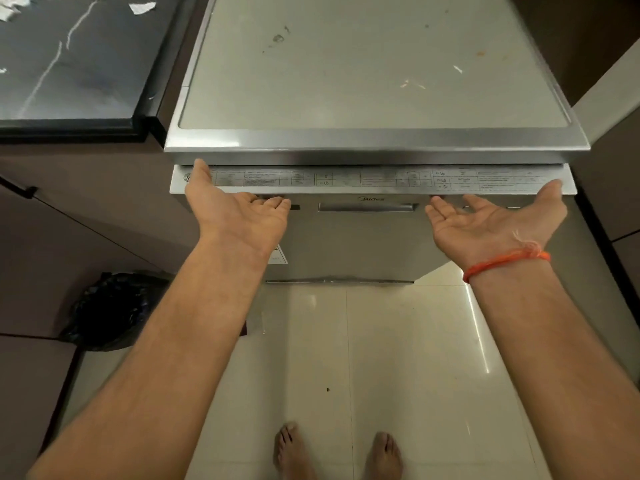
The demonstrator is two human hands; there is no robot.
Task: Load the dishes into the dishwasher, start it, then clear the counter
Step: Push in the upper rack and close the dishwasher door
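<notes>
Cupping the top edge of the dishwasher door (374,183) from underneath, the person is standing with both palms turned up, one at each end of the door. The left hand (235,206) is lying with its thumb raised against the labelled strip along the door's top and its fingers reaching under the lip; the right hand (491,220) is mirroring it at the far end, thumb up at the corner and fingers tucking in below. Neither hand is closing round anything: the fingers are staying mostly straight and loose, so the hold is wide, more a lift or a push than a grasp. The door is sitting slightly ajar, its top strip showing just below the steel lid of the dishwasher (374,81), and the recessed handle (367,206) is lying between the two hands, untouched. No dishes are showing, and the inside is hidden. The step in hand seems to be working the door, though whether it is being pushed shut or eased open cannot be told. The next move is probably calling for even pressure from both hands so the door travels squarely. To the left, a dark marbled counter (69,64) is butting against the machine, and a black bin bag (110,310) is sitting on the pale tiled floor (398,358).
</notes>
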